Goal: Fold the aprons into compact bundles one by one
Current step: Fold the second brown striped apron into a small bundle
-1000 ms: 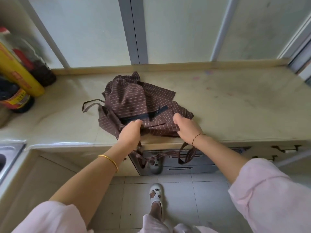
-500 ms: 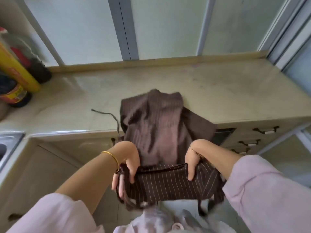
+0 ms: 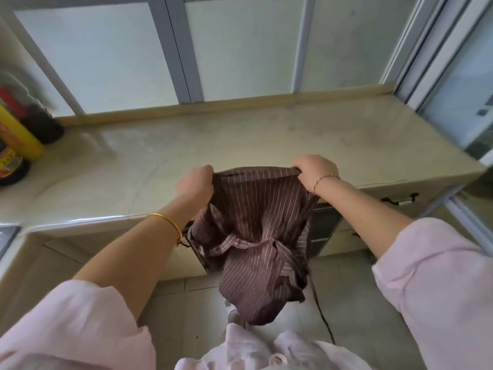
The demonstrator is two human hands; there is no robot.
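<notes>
Brown apron (image 3: 256,236) of thin cloth with white pinstripes, one only, hangs in the air in front of the near edge of the beige stone counter (image 3: 240,145), its top edge stretched flat between two hands. Left hand (image 3: 194,184) has fingers curled round the left top corner, pinching the cloth. Right hand (image 3: 316,170) has fingers curled round the right top corner, also pinching it. Lower part of the cloth droops crumpled toward the floor, with one dark strap (image 3: 324,320) trailing down at the right.

Writing: red and yellow label on the dark bottle (image 3: 10,166) at far left carries print, too blurred to read. Yellow cylinder bottle (image 3: 18,134) beside it also has print that cannot be read. One more dark bottle (image 3: 44,124) stands behind them, so three containers at far left on the counter.

One thin gold bangle (image 3: 168,222) on the left wrist, one fine chain bracelet (image 3: 324,178) on the right wrist. Two pale pink sleeves (image 3: 437,284), pushed up the forearms. One black drawer handle (image 3: 400,200) shows under the counter at right. Frosted glass panels in grey frames (image 3: 178,49) run along the far side.
</notes>
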